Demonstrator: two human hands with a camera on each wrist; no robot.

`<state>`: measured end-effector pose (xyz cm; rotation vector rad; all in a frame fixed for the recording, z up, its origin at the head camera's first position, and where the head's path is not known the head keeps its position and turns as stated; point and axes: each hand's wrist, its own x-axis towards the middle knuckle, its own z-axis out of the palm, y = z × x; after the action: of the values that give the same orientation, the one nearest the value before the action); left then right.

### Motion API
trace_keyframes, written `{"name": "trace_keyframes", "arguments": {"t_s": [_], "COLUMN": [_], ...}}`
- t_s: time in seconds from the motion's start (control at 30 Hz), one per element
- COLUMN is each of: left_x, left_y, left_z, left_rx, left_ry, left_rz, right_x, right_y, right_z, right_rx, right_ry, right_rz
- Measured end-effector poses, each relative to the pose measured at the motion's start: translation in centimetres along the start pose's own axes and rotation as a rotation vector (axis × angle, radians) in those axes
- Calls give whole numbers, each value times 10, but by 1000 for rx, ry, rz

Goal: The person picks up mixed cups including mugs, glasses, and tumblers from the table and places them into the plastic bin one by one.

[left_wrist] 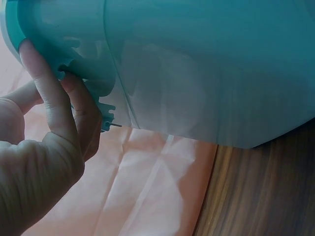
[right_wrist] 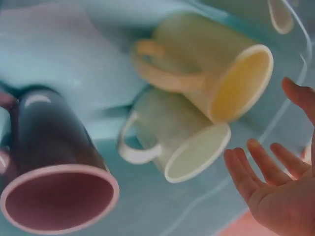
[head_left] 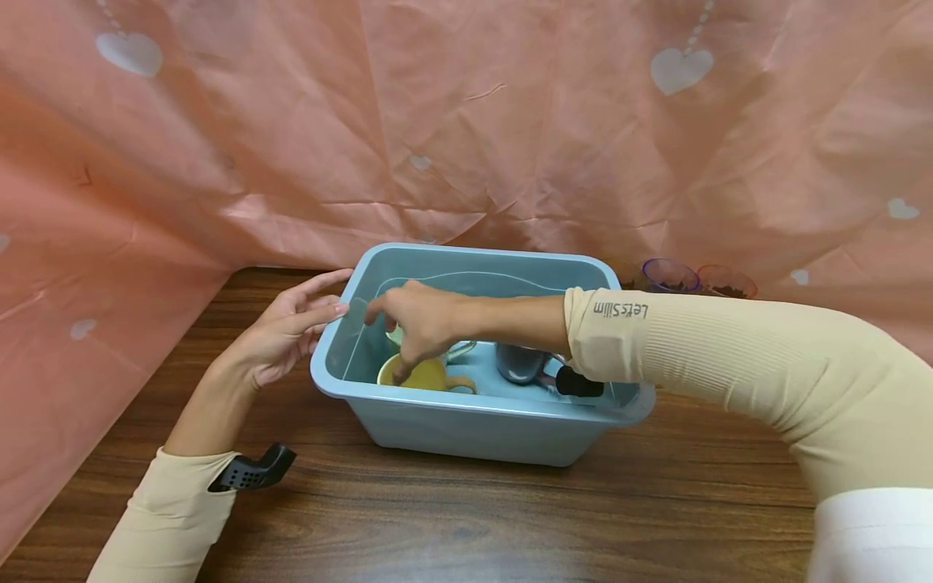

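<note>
A light blue plastic tub (head_left: 466,429) stands on the wooden table. My left hand (head_left: 287,324) holds its left rim, thumb on top and the other fingers under the lip in the left wrist view. My right hand (head_left: 419,324) is inside the tub's left half, fingers spread, just over a yellow mug (head_left: 424,375) and a pale green mug (right_wrist: 194,152). In the right wrist view these two mugs stand side by side, and the hand (right_wrist: 278,172) holds nothing. A dark mug with a pink inside (right_wrist: 59,196) stands apart from them, partly hidden by my right forearm in the head view.
Behind my right sleeve, at the back right, are a blue-rimmed clear cup (head_left: 670,275) and a red-rimmed one (head_left: 726,281), mostly hidden. A pink curtain with hearts (head_left: 452,121) hangs close behind the tub and along the left side.
</note>
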<state>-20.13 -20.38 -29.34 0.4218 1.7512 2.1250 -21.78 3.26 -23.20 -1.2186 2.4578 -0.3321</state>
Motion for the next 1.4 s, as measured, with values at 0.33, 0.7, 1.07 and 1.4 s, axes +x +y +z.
{"name": "trace_keyframes", "arguments": {"t_s": [0.33,0.7,1.07,1.4], "left_x": [0,-1,-3,-7], "left_y": [-2,-2,-1,-1], "left_z": [-2,-4,-6,-9], "left_rx": [0,-13,-10,-7], "left_ry": [9,11,17,14], "left_rz": [-2,8,7,10], "right_x": [-11,-26,-46,-57], "right_y": [9,19,32,38], "right_z": [-19,-26,-33,-43], "right_rx": [36,94,159,114], "right_ry": [83,139,128,155], "right_rz": [0,-48,-94,-98]}}
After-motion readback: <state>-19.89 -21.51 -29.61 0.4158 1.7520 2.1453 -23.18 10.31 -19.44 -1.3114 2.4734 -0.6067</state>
